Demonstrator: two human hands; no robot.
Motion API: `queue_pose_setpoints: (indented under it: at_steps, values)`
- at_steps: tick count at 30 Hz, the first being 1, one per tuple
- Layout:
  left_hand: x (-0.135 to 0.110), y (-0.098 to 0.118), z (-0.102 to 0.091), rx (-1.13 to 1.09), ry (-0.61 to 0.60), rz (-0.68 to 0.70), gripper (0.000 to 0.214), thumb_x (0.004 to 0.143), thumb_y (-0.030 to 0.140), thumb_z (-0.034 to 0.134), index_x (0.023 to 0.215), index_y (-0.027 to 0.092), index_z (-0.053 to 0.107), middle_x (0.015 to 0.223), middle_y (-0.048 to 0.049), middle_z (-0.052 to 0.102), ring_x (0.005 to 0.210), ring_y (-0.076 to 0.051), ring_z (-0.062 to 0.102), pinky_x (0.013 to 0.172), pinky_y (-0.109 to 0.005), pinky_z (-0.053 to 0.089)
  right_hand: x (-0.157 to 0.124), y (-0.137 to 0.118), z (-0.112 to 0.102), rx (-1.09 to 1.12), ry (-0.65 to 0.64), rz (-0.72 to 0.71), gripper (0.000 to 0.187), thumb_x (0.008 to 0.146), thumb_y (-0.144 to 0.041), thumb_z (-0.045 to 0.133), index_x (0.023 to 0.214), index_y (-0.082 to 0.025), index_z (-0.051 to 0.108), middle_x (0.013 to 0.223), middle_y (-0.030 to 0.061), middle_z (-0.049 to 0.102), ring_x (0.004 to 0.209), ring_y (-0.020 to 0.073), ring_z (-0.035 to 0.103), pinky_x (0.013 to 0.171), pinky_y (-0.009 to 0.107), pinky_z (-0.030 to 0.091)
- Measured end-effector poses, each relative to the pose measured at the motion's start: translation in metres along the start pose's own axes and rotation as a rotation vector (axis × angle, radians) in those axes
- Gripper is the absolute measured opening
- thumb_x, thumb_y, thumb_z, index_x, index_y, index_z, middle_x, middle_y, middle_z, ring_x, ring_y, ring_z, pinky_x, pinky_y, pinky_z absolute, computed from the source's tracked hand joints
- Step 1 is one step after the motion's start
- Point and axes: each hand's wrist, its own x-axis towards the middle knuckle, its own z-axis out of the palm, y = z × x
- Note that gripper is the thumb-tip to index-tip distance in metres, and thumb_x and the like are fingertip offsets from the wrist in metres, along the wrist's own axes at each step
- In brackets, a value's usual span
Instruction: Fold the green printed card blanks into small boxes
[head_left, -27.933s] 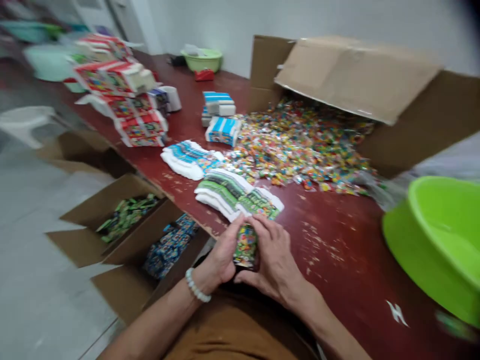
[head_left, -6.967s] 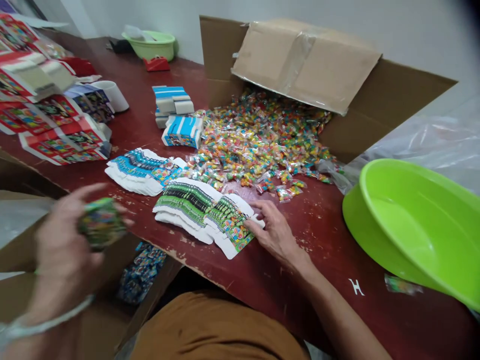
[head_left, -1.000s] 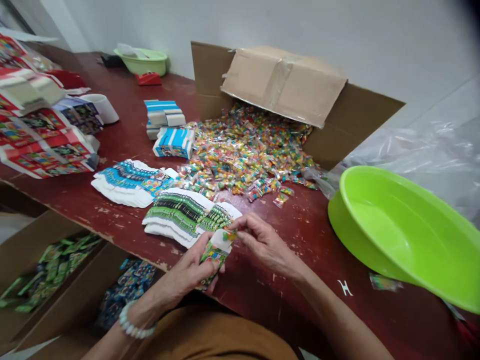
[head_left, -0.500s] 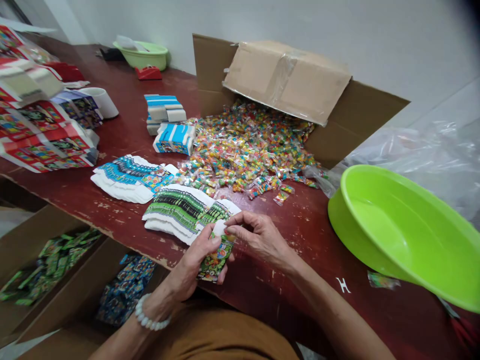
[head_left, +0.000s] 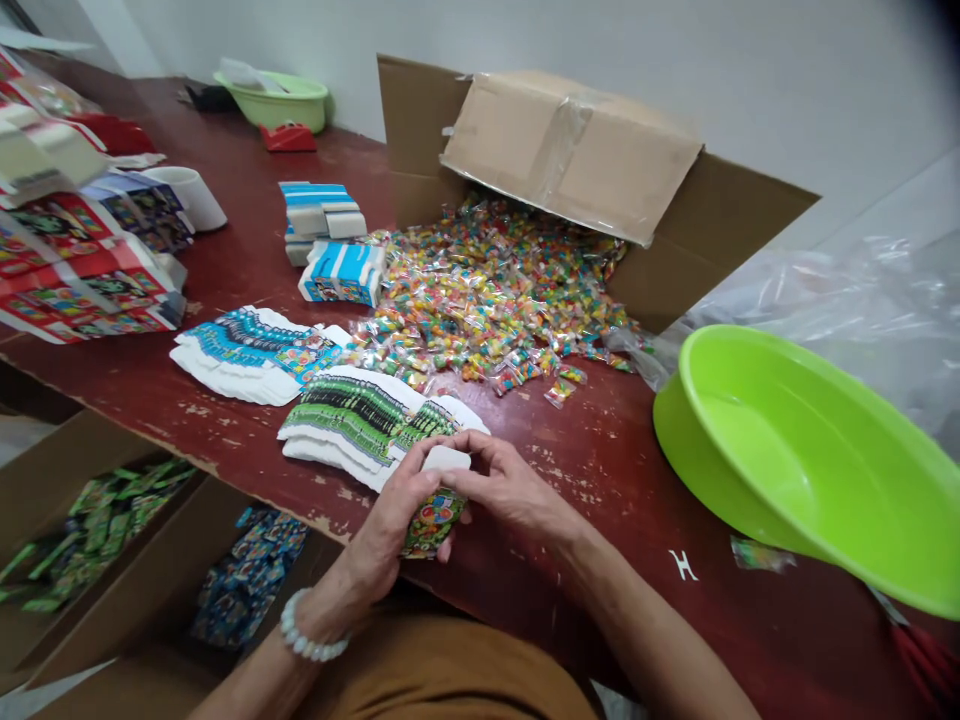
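My left hand (head_left: 386,520) and my right hand (head_left: 510,490) both grip a small green printed carton (head_left: 433,515) at the near table edge. Its white top flap (head_left: 445,459) sits under my fingertips. Just beyond lies a fanned stack of flat green cartons (head_left: 360,415), and left of it a fanned stack of flat blue cartons (head_left: 244,345). A heap of small colourful candy packets (head_left: 487,295) spills from a tipped cardboard box (head_left: 585,160) further back.
A large green basin (head_left: 810,460) stands at the right on the red table (head_left: 622,480). Blue folded boxes (head_left: 334,240) and red printed boxes (head_left: 82,260) are at the back left. Open cardboard boxes (head_left: 75,520) of filled cartons sit on the floor.
My right hand pushed a candy packet into the carton's open top, then both hands folded the white flap down over it. The carton stayed near the table edge.
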Motion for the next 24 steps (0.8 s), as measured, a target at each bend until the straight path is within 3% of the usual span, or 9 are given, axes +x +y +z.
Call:
queue_pose_setpoints:
  at_steps: [3,6,8,10,14,17,20,22,24]
  values:
    - [0.001,-0.001,-0.002,-0.112,-0.009,-0.066,0.049,0.089,0.044,0.060,0.129,0.019,0.046,0.068,-0.0001,0.066,0.044,-0.016,0.062,0.039,-0.023,0.050,-0.004,0.003,0.008,-0.248,0.158,-0.283,0.018,0.088,-0.039,0.064,0.089,-0.022,0.070,0.092,0.0047,0.068,0.065,0.0135,0.061,0.061,0.028,0.052]
    - [0.001,0.002,-0.003,-0.220,-0.069,-0.174,0.054,0.093,0.055,0.049,0.134,0.020,0.043,0.066,-0.0012,0.067,0.039,-0.019,0.062,0.037,-0.028,0.051,-0.007,0.001,0.011,-0.436,0.141,-0.451,0.019,0.093,-0.035,0.058,0.088,-0.024,0.074,0.093,0.0062,0.072,0.087,0.0197,0.066,0.081,0.034,0.053]
    - [0.000,0.005,-0.002,-0.228,-0.065,-0.162,0.056,0.095,0.057,0.043,0.139,0.021,0.040,0.067,-0.0015,0.067,0.039,-0.020,0.063,0.037,-0.029,0.052,-0.007,0.000,0.010,-0.416,0.113,-0.370,0.019,0.092,-0.034,0.058,0.090,-0.023,0.074,0.087,0.0051,0.071,0.078,0.0180,0.066,0.074,0.033,0.054]
    - [0.000,0.005,0.000,-0.216,-0.044,-0.125,0.058,0.096,0.056,0.041,0.142,0.021,0.041,0.069,-0.0024,0.068,0.039,-0.019,0.062,0.038,-0.028,0.051,-0.004,-0.003,0.010,-0.268,0.112,-0.201,0.017,0.088,-0.034,0.064,0.087,-0.020,0.073,0.083,0.0037,0.070,0.060,0.0128,0.060,0.058,0.027,0.051]
    - [-0.002,0.001,0.000,-0.197,-0.078,-0.100,0.067,0.094,0.062,0.042,0.143,0.017,0.047,0.074,-0.0063,0.070,0.039,-0.016,0.061,0.037,-0.024,0.048,0.001,-0.012,0.010,0.081,0.030,0.025,0.026,0.078,-0.041,0.074,0.076,-0.015,0.069,0.101,0.0069,0.071,0.044,0.0057,0.054,0.043,0.022,0.045]
    - [-0.001,0.003,-0.006,-0.211,-0.088,-0.116,0.065,0.095,0.059,0.042,0.143,0.017,0.048,0.070,-0.0053,0.068,0.041,-0.018,0.063,0.038,-0.025,0.050,-0.001,-0.012,0.012,0.044,0.032,-0.060,0.024,0.081,-0.040,0.072,0.078,-0.017,0.069,0.106,0.0071,0.070,0.047,0.0056,0.054,0.044,0.023,0.046]
    - [0.000,0.007,-0.009,-0.261,-0.042,-0.127,0.052,0.096,0.044,0.048,0.141,0.018,0.049,0.075,-0.0040,0.069,0.042,-0.016,0.063,0.038,-0.026,0.053,-0.005,0.000,0.015,-0.115,0.043,-0.223,0.017,0.086,-0.039,0.068,0.088,-0.022,0.072,0.109,0.0064,0.067,0.076,0.0145,0.065,0.062,0.028,0.055]
    - [0.000,0.005,-0.007,-0.296,-0.005,-0.137,0.048,0.095,0.035,0.051,0.139,0.018,0.050,0.084,-0.0045,0.071,0.042,-0.014,0.062,0.037,-0.025,0.052,-0.006,0.011,0.020,-0.186,0.065,-0.280,0.015,0.086,-0.037,0.069,0.094,-0.025,0.071,0.111,0.0062,0.064,0.099,0.0199,0.063,0.076,0.032,0.056]
    - [0.000,0.001,-0.004,-0.314,0.024,-0.142,0.047,0.093,0.030,0.051,0.138,0.017,0.050,0.086,-0.0040,0.071,0.043,-0.013,0.061,0.038,-0.023,0.051,-0.005,0.020,0.025,-0.206,0.064,-0.274,0.016,0.085,-0.035,0.070,0.098,-0.026,0.068,0.112,0.0059,0.061,0.105,0.0206,0.061,0.080,0.033,0.056]
